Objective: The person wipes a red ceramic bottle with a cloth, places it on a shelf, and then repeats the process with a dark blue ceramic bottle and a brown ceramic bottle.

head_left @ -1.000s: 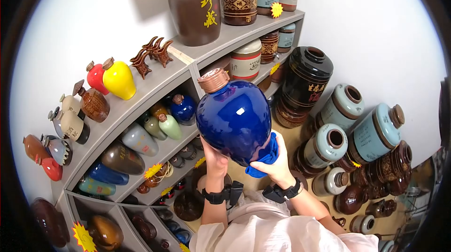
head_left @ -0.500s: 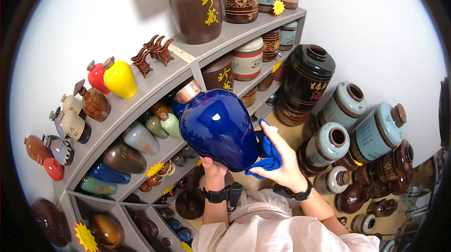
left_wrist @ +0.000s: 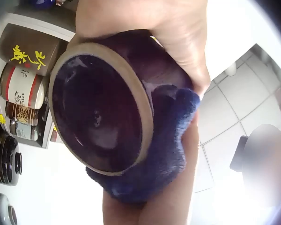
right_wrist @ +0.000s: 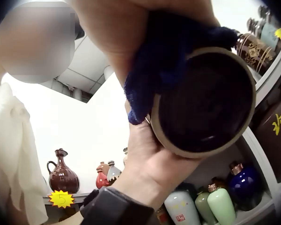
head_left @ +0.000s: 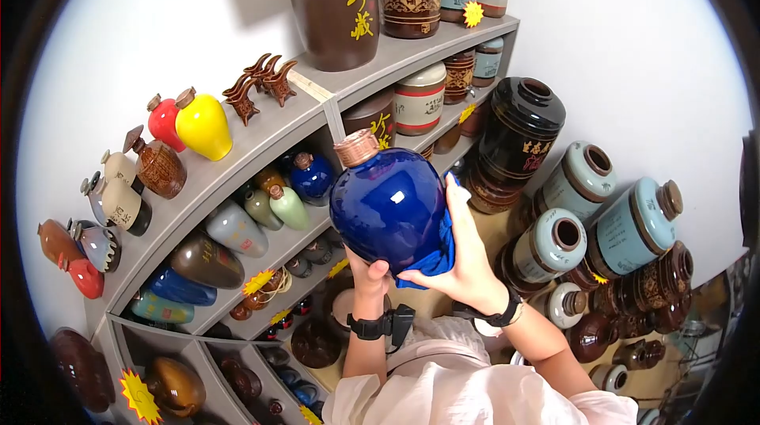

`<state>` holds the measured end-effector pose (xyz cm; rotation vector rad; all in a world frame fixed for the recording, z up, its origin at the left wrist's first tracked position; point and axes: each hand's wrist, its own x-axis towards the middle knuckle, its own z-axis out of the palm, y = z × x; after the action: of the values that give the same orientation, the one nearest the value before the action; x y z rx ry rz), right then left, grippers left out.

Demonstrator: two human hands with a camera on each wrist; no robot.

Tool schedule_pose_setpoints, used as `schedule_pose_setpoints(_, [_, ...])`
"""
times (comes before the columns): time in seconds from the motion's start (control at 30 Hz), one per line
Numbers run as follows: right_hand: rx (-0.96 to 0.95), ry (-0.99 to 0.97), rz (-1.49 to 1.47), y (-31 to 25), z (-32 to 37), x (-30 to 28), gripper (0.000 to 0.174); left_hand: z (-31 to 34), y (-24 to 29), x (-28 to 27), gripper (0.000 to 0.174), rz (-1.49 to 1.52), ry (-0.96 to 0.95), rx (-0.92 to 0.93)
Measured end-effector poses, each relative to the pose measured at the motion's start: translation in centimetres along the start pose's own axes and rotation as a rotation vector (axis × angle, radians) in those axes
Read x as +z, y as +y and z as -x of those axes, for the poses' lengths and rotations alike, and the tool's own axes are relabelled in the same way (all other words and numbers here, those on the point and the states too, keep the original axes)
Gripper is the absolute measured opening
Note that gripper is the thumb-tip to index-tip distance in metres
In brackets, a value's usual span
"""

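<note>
A glossy dark-blue ceramic bottle [head_left: 388, 203] with a copper-coloured cap [head_left: 357, 148] is held tilted in the air, cap up and to the left. My left hand [head_left: 369, 278] grips it low on the near side, thumb on the wall. Against its right side my right hand [head_left: 467, 266] holds a blue cloth [head_left: 437, 260], thumb at the lower edge and fingers stretched up along the wall. In the left wrist view the round base [left_wrist: 100, 115] faces the camera, with an unglazed ring and the cloth [left_wrist: 168, 145] bunched beside it. The right wrist view shows the cloth [right_wrist: 164, 61] under the right palm.
A grey curved shelf [head_left: 261, 128] on the left bears several bottles, among them a yellow one [head_left: 203, 125]. A large brown jar [head_left: 335, 17] stands on top at the back. To the right are a tall black jar [head_left: 522, 124] and several pale-blue jars [head_left: 633, 215].
The bottle swung left and tipped over further, then came back right and more upright. The right hand with the cloth moved off to its lower right, then back up along its side.
</note>
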<state>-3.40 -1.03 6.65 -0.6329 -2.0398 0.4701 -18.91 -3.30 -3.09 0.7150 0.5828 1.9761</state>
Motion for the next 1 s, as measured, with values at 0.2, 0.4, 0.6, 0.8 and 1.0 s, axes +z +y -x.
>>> schedule_pose_setpoints(0.2, [-0.003,-0.098,-0.030,-1.2,-4.5,-3.7,0.105,-0.2,0.2,0.4,0.118,-0.145,-0.152,0.025])
schedule_pose_setpoints(0.4, [0.128,-0.286,-0.125,-1.0,-9.6,-6.1,0.069,-0.2,0.8,2.5,0.131,-0.335,-0.292,0.143])
schedule_pose_setpoints(0.6, [0.185,-0.286,-0.178,0.1,-9.3,-6.1,0.065,0.7,-0.6,2.6,0.125,-0.138,-0.215,-0.041])
schedule_pose_setpoints(0.8, [0.248,-0.201,-0.285,1.0,-7.5,-5.6,0.064,0.1,-0.8,2.1,0.121,-0.173,-0.264,-0.003])
schedule_pose_setpoints(1.0, [0.262,-0.013,-0.319,1.6,-5.2,-5.0,0.066,0.3,-1.0,2.2,0.117,-0.134,-0.239,-0.032])
